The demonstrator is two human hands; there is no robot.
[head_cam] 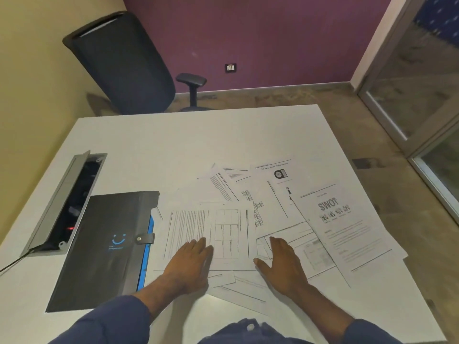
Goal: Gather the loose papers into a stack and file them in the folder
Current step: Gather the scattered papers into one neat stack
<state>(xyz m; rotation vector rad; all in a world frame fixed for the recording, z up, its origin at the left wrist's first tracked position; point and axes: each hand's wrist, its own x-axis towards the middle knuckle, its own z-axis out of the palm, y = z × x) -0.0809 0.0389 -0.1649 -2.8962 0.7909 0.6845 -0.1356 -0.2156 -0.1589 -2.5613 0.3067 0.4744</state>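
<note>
Several loose printed papers (273, 209) lie fanned and overlapping on the white table (173, 145), right of centre. One sheet headed SWOT (345, 227) lies at the right. A dark grey folder (104, 244) with a blue edge and a snap strap lies shut to the left of the papers. My left hand (191, 261) rests flat, palm down, on a sheet with text and a table. My right hand (283, 261) lies flat on the sheets beside it, fingers together, thumb out. Neither hand grips anything.
An open grey cable box (67, 202) is set into the table left of the folder, with a cable leaving its near end. A dark office chair (124, 63) stands beyond the table's far edge. A glass door (422, 83) is at the right.
</note>
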